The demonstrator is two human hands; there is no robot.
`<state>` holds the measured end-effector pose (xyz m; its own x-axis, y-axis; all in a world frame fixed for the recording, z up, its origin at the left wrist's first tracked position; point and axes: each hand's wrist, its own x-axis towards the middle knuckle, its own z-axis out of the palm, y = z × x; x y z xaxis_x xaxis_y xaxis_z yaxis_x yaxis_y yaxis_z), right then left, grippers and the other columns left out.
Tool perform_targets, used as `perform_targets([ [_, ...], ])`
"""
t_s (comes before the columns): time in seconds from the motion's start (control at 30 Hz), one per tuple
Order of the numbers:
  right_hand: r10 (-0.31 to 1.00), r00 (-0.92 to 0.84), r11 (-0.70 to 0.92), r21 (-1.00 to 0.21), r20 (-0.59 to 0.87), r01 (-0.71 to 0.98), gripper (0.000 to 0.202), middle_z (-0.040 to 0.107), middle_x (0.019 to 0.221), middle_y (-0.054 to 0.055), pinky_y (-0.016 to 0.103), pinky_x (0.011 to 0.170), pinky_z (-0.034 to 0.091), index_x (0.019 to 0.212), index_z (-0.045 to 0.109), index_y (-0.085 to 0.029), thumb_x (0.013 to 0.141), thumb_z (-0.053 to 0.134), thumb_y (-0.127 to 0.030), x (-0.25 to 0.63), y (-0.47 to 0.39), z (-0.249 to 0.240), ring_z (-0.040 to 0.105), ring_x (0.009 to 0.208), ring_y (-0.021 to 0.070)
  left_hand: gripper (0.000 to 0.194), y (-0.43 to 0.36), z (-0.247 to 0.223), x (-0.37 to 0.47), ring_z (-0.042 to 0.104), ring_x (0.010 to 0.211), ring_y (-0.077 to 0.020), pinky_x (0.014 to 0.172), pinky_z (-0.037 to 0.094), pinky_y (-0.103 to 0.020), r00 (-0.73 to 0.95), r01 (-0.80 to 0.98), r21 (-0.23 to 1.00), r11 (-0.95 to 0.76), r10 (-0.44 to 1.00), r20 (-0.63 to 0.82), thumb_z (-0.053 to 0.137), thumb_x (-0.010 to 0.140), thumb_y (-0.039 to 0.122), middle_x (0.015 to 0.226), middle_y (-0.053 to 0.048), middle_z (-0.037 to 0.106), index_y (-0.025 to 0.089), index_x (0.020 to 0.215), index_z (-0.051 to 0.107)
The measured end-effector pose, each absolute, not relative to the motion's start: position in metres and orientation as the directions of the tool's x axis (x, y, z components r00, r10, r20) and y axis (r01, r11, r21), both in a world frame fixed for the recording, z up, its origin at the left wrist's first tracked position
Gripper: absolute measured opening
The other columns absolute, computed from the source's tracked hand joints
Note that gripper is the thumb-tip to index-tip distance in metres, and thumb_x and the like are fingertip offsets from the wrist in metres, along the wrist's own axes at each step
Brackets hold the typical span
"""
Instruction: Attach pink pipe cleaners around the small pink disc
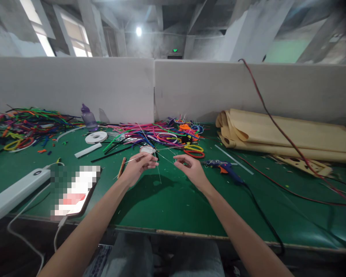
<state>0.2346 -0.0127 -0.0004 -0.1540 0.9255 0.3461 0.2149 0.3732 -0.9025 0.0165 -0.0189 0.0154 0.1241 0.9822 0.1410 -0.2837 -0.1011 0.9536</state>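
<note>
My left hand [140, 165] is pinched on several thin, pale wires [160, 177] that fan out from its fingertips above the green table. To its right, my right hand [190, 166] has thumb and forefinger closed around the end of one thin strand stretching between the hands. Just behind my left hand lies a small whitish round piece [146, 149], partly hidden by it. Scissors [194, 151] with yellow and red handles rest beyond my right hand. A blue glue gun [226, 169] with an orange trigger lies to the right of it.
Colourful pipe cleaners [127, 129] are heaped at the back, with another pile [37, 119] at left. A purple bottle [88, 118], white roll [96, 137], lit phone [77, 196] and white power strip [20, 192] stand left. Rolled brown paper [285, 134] and red-black cables [273, 119] occupy the right.
</note>
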Motion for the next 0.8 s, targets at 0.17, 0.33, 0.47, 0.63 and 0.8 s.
perform_targets([
  [0.17,0.921,-0.257,0.352,-0.906,0.292,0.234,0.034,0.060,0.086,0.004,0.028,0.069,0.044,0.101,0.065,-0.018,0.077,0.061,-0.043,0.234,-0.015,0.001,0.055,0.078,0.0159,0.025,-0.022,0.010,0.020,0.068,0.074,-0.0178,0.072,0.052,-0.031,0.356,-0.194,0.980,0.041,0.934,0.032,0.070,0.071,0.035,0.085,-0.009,0.070,0.012,0.078,0.061],
  [0.33,0.905,-0.336,0.344,-0.915,0.263,0.210,0.032,0.058,0.081,0.002,0.027,0.069,0.043,0.100,0.066,-0.019,0.077,0.063,-0.041,0.232,-0.018,0.003,0.053,0.072,0.0132,0.026,-0.021,0.004,0.021,0.068,0.077,-0.0192,0.075,0.052,-0.033,0.452,-0.126,0.987,0.104,0.892,-0.036,0.070,0.072,0.035,0.087,-0.009,0.069,0.012,0.081,0.060],
  [0.47,0.904,-0.356,0.316,-0.932,0.238,0.178,0.029,0.062,0.082,0.002,0.028,0.068,0.044,0.096,0.068,-0.019,0.076,0.064,-0.040,0.231,-0.019,0.004,0.054,0.069,0.0125,0.027,-0.022,0.005,0.021,0.068,0.078,-0.0197,0.077,0.052,-0.035,0.470,-0.108,0.988,0.107,0.881,-0.044,0.069,0.073,0.036,0.088,-0.009,0.069,0.012,0.081,0.059],
  [0.63,0.911,-0.345,0.293,-0.943,0.225,0.159,0.027,0.064,0.079,0.003,0.026,0.060,0.043,0.087,0.070,-0.017,0.075,0.063,-0.040,0.228,-0.022,0.007,0.052,0.062,0.0113,0.029,-0.023,0.006,0.022,0.069,0.079,-0.0204,0.078,0.052,-0.036,0.511,-0.089,0.990,0.108,0.858,-0.048,0.067,0.074,0.039,0.091,-0.010,0.069,0.012,0.081,0.059],
  [0.8,0.900,-0.345,0.342,-0.924,0.268,0.174,0.029,0.063,0.076,0.004,0.025,0.053,0.041,0.086,0.071,-0.018,0.079,0.057,-0.042,0.228,-0.023,0.008,0.051,0.058,0.0110,0.030,-0.024,0.007,0.022,0.068,0.083,-0.0215,0.080,0.052,-0.035,0.528,-0.054,0.994,0.099,0.847,-0.056,0.066,0.074,0.041,0.093,-0.012,0.069,0.012,0.082,0.061],
])
